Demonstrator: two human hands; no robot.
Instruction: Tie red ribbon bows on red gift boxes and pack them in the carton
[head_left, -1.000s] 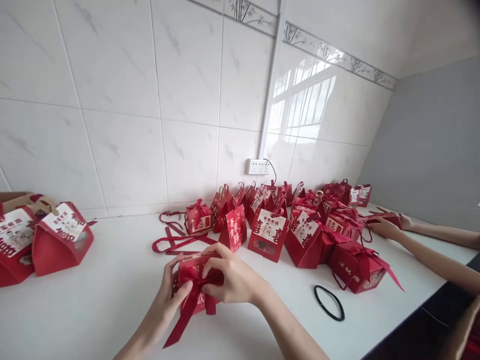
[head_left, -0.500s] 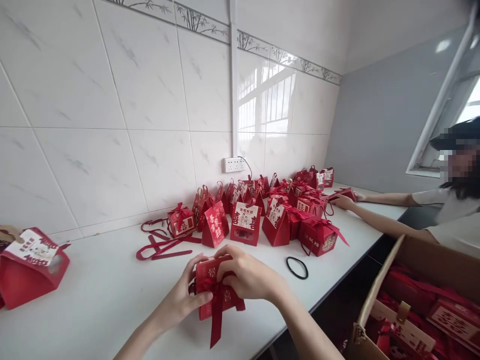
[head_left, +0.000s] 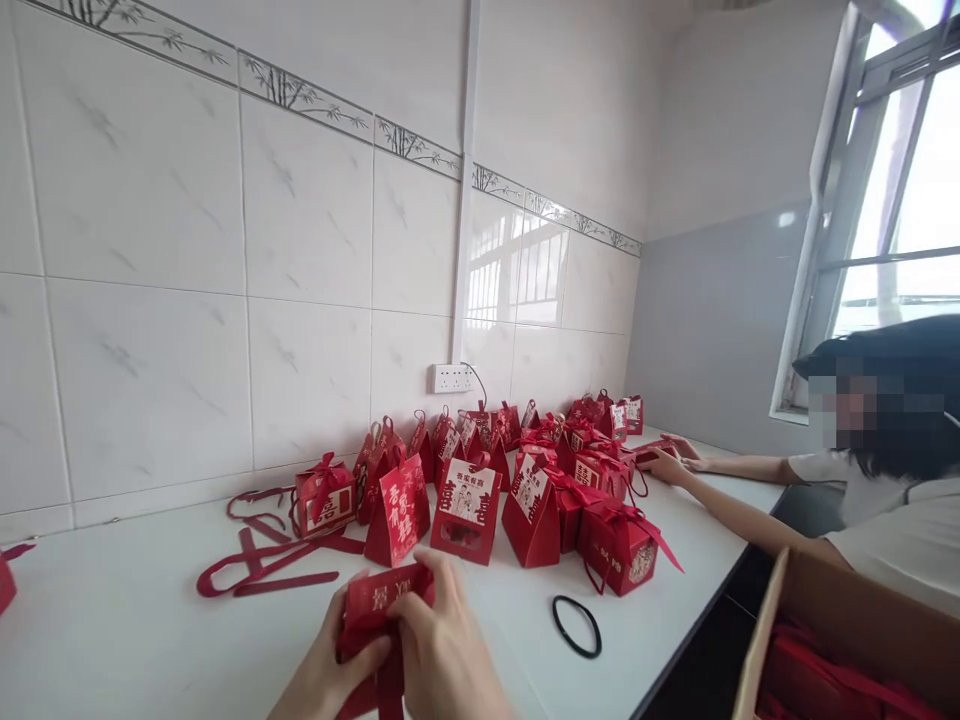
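Low in the head view, both my hands are closed on a red gift box (head_left: 377,597) with pale printed characters and a dark red ribbon hanging down its front. My left hand (head_left: 330,655) grips the box's left side, its thumb across the front. Over the right side and top edge lie the fingers of my right hand (head_left: 442,630), near the ribbon. The lower part of the box runs out of the picture. Just beyond it stand a red triangular box (head_left: 397,512) and a red box with a white printed flap (head_left: 466,508).
Loose red ribbons (head_left: 262,560) lie left on the white table (head_left: 150,620). A black hair tie (head_left: 577,627) lies to the right. Several red gift boxes (head_left: 619,545) stand toward the wall. At right, a co-worker's hands (head_left: 667,463) hold a red box, beside a cardboard carton (head_left: 761,630).
The view has tilted up and shifted, so the table sits lower in the picture. My hands still hold the gift box, now lower and further left in view.
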